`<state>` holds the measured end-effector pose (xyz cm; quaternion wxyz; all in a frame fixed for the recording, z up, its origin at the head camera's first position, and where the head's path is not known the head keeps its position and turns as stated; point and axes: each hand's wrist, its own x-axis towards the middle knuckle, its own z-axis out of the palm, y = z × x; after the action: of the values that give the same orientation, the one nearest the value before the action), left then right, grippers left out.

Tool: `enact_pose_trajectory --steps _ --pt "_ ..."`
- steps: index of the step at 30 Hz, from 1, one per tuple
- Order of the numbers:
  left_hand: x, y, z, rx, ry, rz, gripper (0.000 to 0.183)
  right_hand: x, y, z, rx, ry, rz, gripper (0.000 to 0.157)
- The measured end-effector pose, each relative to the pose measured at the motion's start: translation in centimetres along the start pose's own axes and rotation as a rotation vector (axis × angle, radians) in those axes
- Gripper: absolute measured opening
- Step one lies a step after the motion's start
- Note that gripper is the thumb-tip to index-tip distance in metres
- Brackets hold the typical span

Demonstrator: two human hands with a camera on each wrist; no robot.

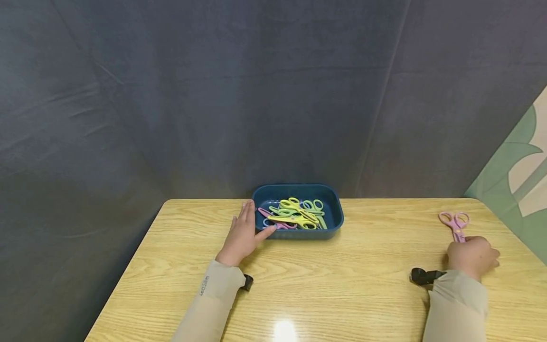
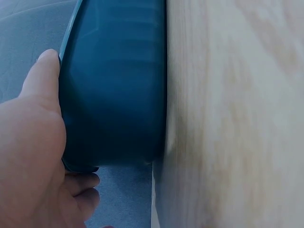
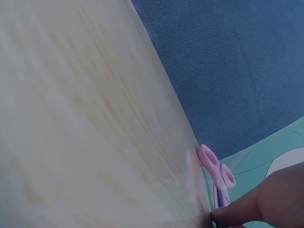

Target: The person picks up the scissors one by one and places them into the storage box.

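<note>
At the right of the head view, my right hand (image 1: 473,256) pinches a pair of pink scissors (image 1: 456,225) by the blade end. Their two handle loops point toward the back of the table, and the blade tips are hidden by the hand. In the right wrist view the scissors (image 3: 216,171) show beside the thumb, close to the tabletop. My left hand (image 1: 242,235) rests against the left end of a dark blue tray (image 1: 341,216), fingers extended along its side and thumb across the front rim. The left wrist view shows the thumb against the tray's wall (image 2: 114,85).
Several yellow, green, pink and blue scissors (image 1: 295,216) lie heaped in the tray. It stands at the back edge of the wooden table (image 1: 333,285), before a dark grey curtain (image 1: 273,104). A green leaf-patterned surface (image 1: 513,166) borders the right side.
</note>
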<state>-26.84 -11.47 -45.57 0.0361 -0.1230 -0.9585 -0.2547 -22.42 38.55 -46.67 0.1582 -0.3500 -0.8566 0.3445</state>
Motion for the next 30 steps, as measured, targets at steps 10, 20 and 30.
enact_pose_trajectory --steps 10,20,30 --pt "0.0 0.1 -0.1 0.005 -0.007 -0.006 0.101 0.6 0.2 0.0 0.078 -0.005 -0.025 0.043" --pt "-0.2 0.1 -0.2 -0.022 -0.004 0.004 0.101 0.0 -0.4 -0.3 0.111 -0.046 -0.007 0.047" --pt "0.1 -0.2 0.0 -0.019 0.002 0.007 0.101 -0.1 -1.0 -0.2 0.095 -0.023 -0.060 0.044"
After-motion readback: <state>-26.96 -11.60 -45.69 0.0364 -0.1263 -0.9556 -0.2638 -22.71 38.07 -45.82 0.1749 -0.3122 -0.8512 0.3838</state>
